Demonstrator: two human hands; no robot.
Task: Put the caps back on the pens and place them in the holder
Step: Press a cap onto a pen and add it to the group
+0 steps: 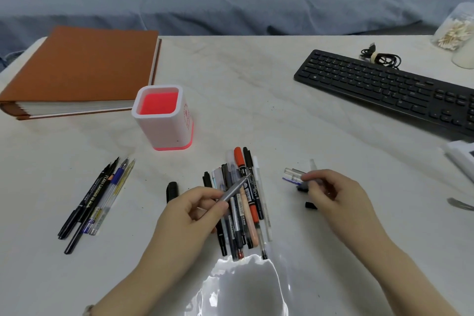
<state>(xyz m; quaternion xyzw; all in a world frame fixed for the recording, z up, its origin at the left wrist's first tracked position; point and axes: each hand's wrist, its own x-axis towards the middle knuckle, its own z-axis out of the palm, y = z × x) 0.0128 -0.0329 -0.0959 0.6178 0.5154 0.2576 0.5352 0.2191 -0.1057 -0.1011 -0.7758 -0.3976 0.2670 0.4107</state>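
Observation:
My left hand [191, 215] pinches an uncapped grey pen [234, 188] whose tip points up and right, over a heap of capped pens [243, 202] at the table's front middle. My right hand [333, 195] has its fingers curled over several loose caps [295, 177], clear and black ones, to the right of the heap. A lone black cap [171, 191] lies left of my left hand. Several uncapped pens [97, 200] lie in a row at the left. The white holder [163, 115] with a red inside stands upright behind the heap and holds no pens.
A brown album [82, 69] lies at the back left, a black keyboard [384, 90] with a coiled cable [379, 58] at the back right. A jar of cotton swabs [454, 31] stands at the far right edge. A sofa is behind the table.

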